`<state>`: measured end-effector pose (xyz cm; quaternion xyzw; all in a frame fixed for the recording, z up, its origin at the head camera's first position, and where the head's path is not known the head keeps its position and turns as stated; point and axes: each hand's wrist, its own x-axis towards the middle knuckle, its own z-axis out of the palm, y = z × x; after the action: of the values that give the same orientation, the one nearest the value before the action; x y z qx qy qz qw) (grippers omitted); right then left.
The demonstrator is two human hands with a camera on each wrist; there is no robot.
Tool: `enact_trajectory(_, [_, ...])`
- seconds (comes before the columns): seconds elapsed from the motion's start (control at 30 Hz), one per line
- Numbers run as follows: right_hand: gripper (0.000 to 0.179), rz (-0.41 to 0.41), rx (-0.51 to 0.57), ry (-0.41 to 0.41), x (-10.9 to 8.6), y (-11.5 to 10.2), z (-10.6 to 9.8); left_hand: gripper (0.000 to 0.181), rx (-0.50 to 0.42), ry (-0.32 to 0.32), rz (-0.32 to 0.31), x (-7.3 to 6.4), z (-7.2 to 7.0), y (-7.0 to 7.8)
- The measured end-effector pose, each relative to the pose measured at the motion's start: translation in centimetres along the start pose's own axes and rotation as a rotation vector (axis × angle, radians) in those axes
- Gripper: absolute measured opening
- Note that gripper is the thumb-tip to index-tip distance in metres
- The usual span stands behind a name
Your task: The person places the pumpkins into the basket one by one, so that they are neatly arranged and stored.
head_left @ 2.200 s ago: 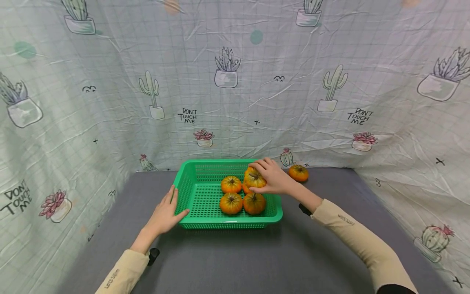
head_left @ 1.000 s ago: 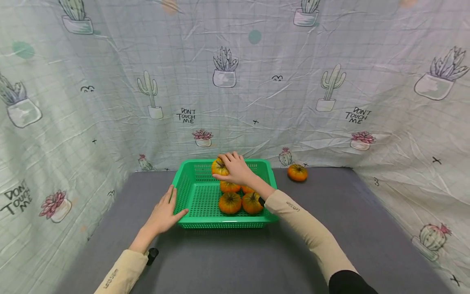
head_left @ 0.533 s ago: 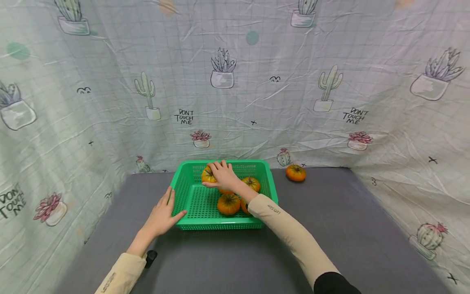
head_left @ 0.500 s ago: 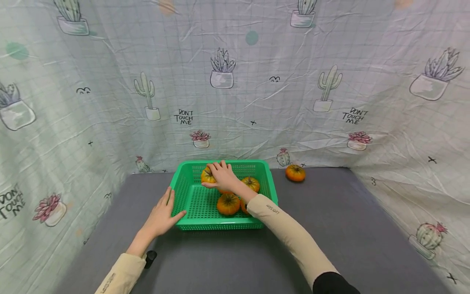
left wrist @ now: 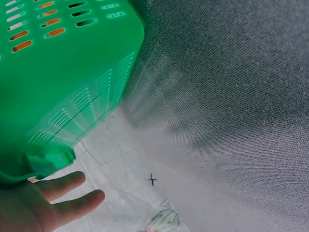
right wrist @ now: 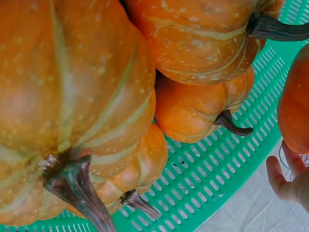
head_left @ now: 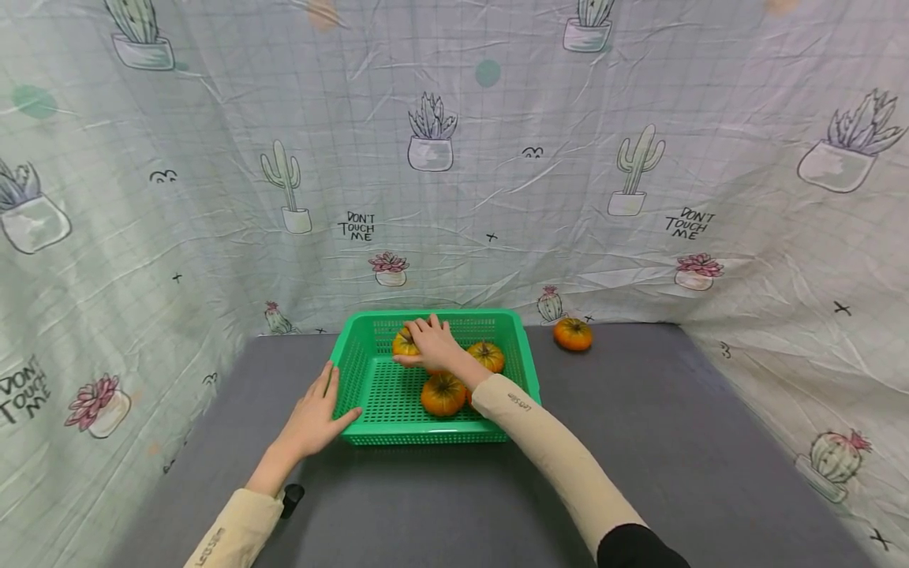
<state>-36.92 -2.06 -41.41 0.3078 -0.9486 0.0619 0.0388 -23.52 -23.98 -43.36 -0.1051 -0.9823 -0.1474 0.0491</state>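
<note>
In the head view a green plastic basket (head_left: 426, 427) holds several small orange pumpkins. My right hand (head_left: 435, 345) reaches over them and grips one pumpkin (head_left: 403, 344) at the basket's back left. In the right wrist view, fingers (right wrist: 277, 180) of that hand show against the held pumpkin (right wrist: 295, 104) at the right edge. My left hand (head_left: 312, 416) rests on the basket's left rim, fingers extended. In the left wrist view its fingers (left wrist: 79, 205) point past the rim. My right hand and forearm partly hide pumpkins behind them.
One more pumpkin (head_left: 572, 334) sits on the grey tabletop (head_left: 625, 410), right of the basket near the back. A printed cloth (head_left: 497, 189) with cactus drawings hangs behind and along both sides. Inside the basket, pumpkins (head_left: 443, 394) are grouped toward the right.
My right hand has carried the pumpkin from the basket's right side over to its back left and lowered it. Over the last half second it shifts only slightly. My left hand stays on the rim.
</note>
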Motion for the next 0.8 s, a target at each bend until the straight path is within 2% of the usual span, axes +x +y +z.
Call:
enact_trajectory(0.2, [0.073,-0.011,-0.027,-0.040,0.2,0.0,0.3,0.085,-0.002,-0.004,0.004,-0.1,-0.2,0.1])
enact_trajectory(0.4, [0.074,-0.059,-0.089,-0.065,0.4,-0.1,0.7,0.085,0.000,0.000,0.012,-0.2,-0.3,0.1])
enact_trajectory(0.8, [0.074,-0.082,-0.083,-0.124,1.1,-0.5,1.3,0.085,-0.024,0.000,0.014,-0.2,-0.3,0.1])
